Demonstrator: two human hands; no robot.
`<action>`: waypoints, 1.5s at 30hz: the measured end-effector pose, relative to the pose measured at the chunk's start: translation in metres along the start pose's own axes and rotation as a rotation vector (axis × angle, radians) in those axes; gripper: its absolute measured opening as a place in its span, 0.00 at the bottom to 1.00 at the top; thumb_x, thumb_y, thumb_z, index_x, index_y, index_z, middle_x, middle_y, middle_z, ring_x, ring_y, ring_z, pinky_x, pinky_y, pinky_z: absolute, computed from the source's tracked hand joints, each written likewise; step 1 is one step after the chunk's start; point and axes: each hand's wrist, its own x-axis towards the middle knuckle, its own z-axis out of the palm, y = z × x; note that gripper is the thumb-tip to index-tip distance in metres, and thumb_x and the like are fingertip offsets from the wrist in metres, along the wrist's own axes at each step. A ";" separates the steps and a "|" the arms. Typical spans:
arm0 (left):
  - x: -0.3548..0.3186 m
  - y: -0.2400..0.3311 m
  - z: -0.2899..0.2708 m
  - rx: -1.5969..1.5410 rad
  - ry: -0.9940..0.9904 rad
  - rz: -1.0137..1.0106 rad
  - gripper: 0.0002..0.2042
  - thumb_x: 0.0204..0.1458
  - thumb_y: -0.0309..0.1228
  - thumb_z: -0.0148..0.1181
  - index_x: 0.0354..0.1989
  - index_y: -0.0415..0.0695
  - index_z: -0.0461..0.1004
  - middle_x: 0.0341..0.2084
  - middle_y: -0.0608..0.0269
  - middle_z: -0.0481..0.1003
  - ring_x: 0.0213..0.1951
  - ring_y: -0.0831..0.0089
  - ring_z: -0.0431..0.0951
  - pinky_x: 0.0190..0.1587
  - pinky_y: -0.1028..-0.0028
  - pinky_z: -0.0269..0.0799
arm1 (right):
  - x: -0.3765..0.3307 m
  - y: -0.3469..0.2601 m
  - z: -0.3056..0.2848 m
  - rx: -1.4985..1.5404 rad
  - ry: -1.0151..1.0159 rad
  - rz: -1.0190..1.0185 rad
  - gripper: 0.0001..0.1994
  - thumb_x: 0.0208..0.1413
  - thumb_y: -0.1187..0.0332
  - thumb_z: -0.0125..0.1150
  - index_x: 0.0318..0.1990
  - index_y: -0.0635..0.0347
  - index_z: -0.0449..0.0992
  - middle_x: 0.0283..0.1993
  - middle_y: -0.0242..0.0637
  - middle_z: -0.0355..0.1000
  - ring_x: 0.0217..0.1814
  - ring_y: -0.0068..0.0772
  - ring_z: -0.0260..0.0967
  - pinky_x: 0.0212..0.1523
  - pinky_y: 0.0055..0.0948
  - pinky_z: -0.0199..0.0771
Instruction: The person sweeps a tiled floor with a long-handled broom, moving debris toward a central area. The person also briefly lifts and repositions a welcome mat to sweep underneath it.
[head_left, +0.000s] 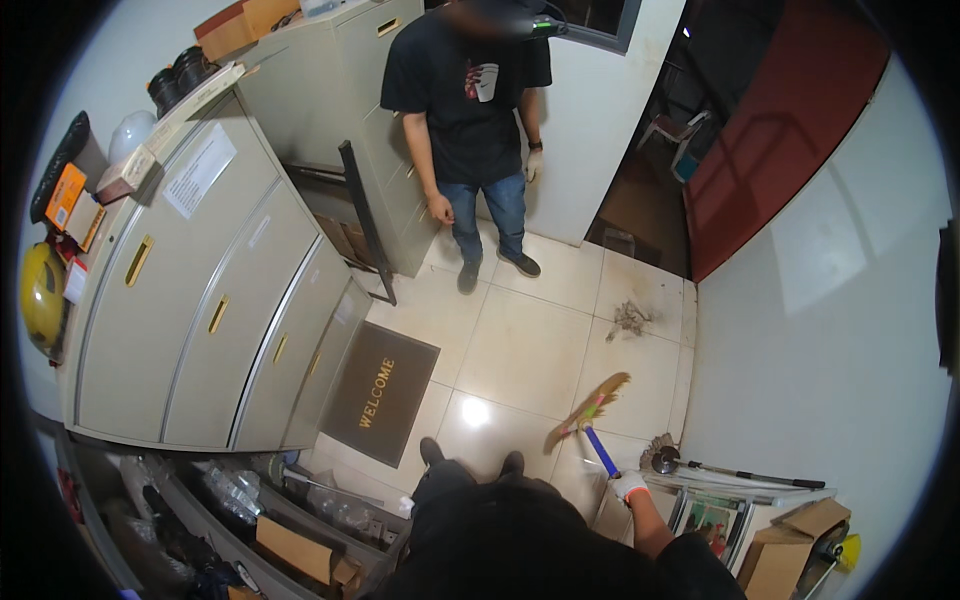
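Observation:
My right hand, in a white glove with an orange cuff, is closed around the blue handle of a broom. Its wide straw head, bound with green and pink, rests on the tiled floor ahead and to the right of my feet. Beyond the broom lies a heap of grey dust and debris, apart from the bristles. Beside my left leg a small white patch shows, seemingly the edge of my gloved left hand; its fingers cannot be made out.
Another person stands ahead, by tall filing cabinets. A brown doormat lies to the left. On the right, a round brush on a black pole lies near a cardboard box. A red door stands ajar at far right.

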 end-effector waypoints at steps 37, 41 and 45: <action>0.057 -0.118 -0.064 0.012 -0.125 -0.070 0.18 0.66 0.38 0.53 0.56 0.41 0.81 0.46 0.54 0.85 0.45 0.64 0.85 0.51 0.66 0.79 | -0.113 -0.095 0.144 0.421 -0.163 0.348 0.19 0.64 0.52 0.60 0.37 0.62 0.79 0.22 0.36 0.73 0.16 0.37 0.68 0.19 0.43 0.68; 0.023 -0.145 0.004 0.065 -0.499 -0.152 0.18 0.66 0.38 0.54 0.56 0.41 0.81 0.45 0.55 0.86 0.45 0.66 0.85 0.51 0.67 0.80 | -0.164 -0.104 0.253 0.497 -0.137 0.398 0.19 0.64 0.53 0.59 0.40 0.62 0.81 0.26 0.42 0.77 0.20 0.36 0.75 0.21 0.42 0.73; 0.039 -0.110 0.058 0.151 -0.843 -0.081 0.18 0.67 0.38 0.54 0.57 0.41 0.81 0.45 0.56 0.86 0.44 0.67 0.85 0.51 0.68 0.80 | -0.244 -0.028 0.461 0.441 -0.093 0.470 0.27 0.63 0.47 0.61 0.44 0.70 0.83 0.43 0.66 0.81 0.57 0.71 0.77 0.55 0.55 0.78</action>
